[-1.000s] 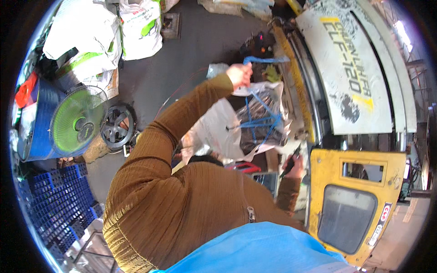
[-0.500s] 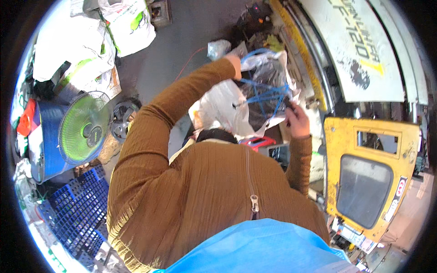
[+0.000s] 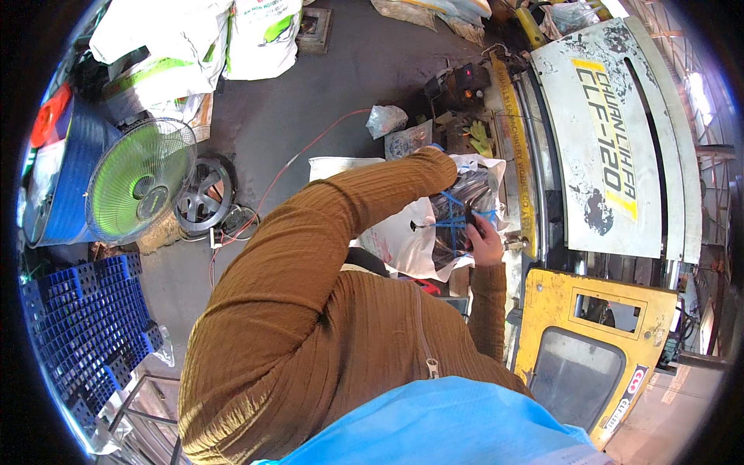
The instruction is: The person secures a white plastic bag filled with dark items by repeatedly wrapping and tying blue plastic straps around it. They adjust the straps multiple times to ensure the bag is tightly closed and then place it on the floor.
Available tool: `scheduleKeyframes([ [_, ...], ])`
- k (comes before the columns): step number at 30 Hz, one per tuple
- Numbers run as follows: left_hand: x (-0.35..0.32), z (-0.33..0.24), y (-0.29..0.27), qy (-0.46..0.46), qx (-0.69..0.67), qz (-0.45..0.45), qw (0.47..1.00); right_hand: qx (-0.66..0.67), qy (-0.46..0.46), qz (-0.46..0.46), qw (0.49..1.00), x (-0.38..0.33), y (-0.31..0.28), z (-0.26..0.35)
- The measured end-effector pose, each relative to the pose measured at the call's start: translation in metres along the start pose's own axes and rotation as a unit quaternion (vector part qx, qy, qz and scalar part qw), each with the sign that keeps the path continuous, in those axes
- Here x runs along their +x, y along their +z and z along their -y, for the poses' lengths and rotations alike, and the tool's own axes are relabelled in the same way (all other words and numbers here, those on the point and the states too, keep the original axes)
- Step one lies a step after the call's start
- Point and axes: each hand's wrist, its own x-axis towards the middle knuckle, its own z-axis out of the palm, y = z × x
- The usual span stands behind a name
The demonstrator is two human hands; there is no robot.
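One white bag (image 3: 394, 239) surrounds dark plastic (image 3: 470, 188); right grip (image 3: 485, 241) clasps tool (image 3: 470, 212), left grip hidden.

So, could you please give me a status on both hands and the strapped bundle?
Right hand gripping a dark tool at the bundle. Left hand hidden by brown sleeve. Blue strapping across bundle. Sleeve partly blocks the view.

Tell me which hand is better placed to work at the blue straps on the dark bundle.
Probably the right hand: it grips a dark tool close to the blue straps; the left hand is hidden behind its sleeve.
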Motion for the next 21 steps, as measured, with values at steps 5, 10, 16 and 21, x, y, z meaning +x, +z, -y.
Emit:
scheduleKeyframes([
  [5, -0.009, -0.010, -0.019, 0.090, 0.059, 0.002, 0.994, -0.028, -0.060, -0.048, 0.997, 0.036, 0.021, -0.014],
  [10, 0.000, -0.012, -0.031, 0.019, 0.056, -0.029, 0.998, 0.149, -0.033, -0.032, 0.988, 0.039, 0.016, -0.025],
  [16, 0.025, 0.027, -0.032, 0.011, 0.288, 0.259, 0.922, 0.212, -0.057, 0.011, 0.975, 0.032, 0.006, -0.025],
  [21, -0.010, 0.026, -0.045, 0.025, 0.276, 0.236, 0.931, 0.136, -0.080, 0.110, 0.981, 0.044, 0.003, -0.012],
])
